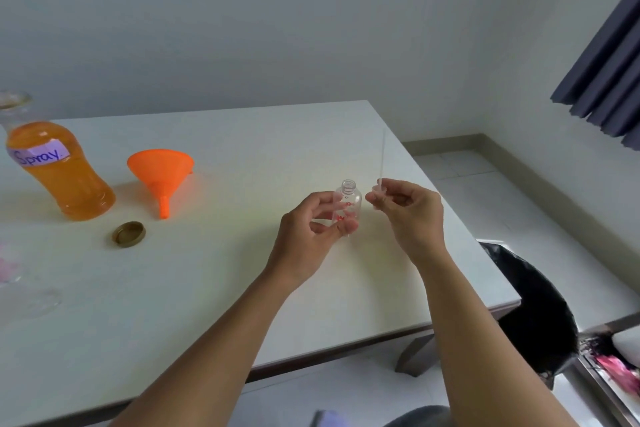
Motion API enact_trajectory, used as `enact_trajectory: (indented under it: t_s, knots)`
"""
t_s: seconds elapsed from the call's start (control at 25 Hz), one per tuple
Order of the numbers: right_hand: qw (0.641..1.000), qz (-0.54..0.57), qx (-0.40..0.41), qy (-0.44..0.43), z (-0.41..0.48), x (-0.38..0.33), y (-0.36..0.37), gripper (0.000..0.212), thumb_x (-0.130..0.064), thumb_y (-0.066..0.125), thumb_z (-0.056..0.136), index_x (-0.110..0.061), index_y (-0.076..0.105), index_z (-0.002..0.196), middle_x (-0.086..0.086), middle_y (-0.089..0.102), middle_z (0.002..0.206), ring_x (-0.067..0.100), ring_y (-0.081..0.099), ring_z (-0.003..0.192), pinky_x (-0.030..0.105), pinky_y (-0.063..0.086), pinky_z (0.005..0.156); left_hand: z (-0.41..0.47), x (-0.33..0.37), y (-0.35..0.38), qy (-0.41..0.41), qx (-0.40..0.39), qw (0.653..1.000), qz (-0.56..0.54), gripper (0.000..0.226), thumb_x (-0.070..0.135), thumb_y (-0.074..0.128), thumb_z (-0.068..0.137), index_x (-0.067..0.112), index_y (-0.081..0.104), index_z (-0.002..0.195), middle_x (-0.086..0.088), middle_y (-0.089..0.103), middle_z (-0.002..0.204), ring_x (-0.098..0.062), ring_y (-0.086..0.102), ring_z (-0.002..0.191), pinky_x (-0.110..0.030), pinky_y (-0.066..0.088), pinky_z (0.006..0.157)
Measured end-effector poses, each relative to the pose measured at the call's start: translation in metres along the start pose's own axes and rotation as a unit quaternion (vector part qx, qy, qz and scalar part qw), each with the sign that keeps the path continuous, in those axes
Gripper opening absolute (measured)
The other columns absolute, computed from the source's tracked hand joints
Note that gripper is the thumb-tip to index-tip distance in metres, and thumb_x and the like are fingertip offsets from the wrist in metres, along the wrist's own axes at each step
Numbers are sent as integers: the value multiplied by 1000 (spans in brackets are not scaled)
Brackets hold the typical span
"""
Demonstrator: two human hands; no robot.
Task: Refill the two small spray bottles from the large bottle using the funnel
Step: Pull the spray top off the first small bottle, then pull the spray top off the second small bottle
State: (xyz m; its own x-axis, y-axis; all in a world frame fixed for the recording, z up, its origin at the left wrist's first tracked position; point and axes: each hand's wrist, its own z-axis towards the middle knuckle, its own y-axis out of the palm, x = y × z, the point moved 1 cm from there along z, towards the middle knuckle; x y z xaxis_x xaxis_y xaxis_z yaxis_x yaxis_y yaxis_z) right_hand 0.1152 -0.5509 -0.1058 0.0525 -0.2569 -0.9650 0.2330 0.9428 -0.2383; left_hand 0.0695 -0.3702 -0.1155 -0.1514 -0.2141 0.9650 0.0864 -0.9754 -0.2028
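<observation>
Well toward the table's (363, 135) right edge, both hands work above bare tabletop, with open surface between them and the things at the left. Left hand (313, 225) is clamped around a small clear spray bottle (349, 199), upright, neck uncapped (nearly empty). Right hand (410, 210) pinches the spray head, its thin dip tube (382, 158) pointing up. Far left stands the large bottle (60, 170), open and full of orange liquid; the orange funnel (161, 173) lies on its side beside it, a gold cap (129, 234) in front.

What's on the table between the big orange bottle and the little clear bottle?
The funnel lying on its side, and a gold cap nearer the camera, in the head view.
</observation>
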Motion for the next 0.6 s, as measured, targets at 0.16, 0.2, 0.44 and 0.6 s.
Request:
enact_trajectory:
  t_s: [0.16,0.2,0.44,0.6]
  knots:
    - [997,-68,16,-19,-1,3,0,23,-17,85,80,-18,79,101,-11,77,85,-5,70,74,3,50,68,-2,-6,-3,-3,-14,999,35,52,34,85,71,29,63,118,17,70,106,-9,68,86,-17,53,79]
    - [997,-72,16,-21,-2,4,0,22,-14,83,80,-18,78,101,-11,76,85,-6,69,72,3,49,66,-3,-7,-3,0,-14,999,47,52,31,86,70,28,64,116,16,70,104,-7,66,88,-15,52,79]
    - [994,-101,16,-41,-9,7,0,34,-19,80,84,-22,69,116,-6,72,94,12,70,83,7,51,70,0,-5,1,23,-4,997,74,49,27,89,68,22,66,110,13,67,93,0,61,85,-10,48,76]
    - [990,-144,-1,5,-25,6,-18,35,-10,77,86,-22,64,117,-2,67,98,10,64,85,12,44,68,-5,-8,-8,-11,-21,997,68,66,17,91,63,20,61,122,7,67,106,-7,65,93,-16,52,84]
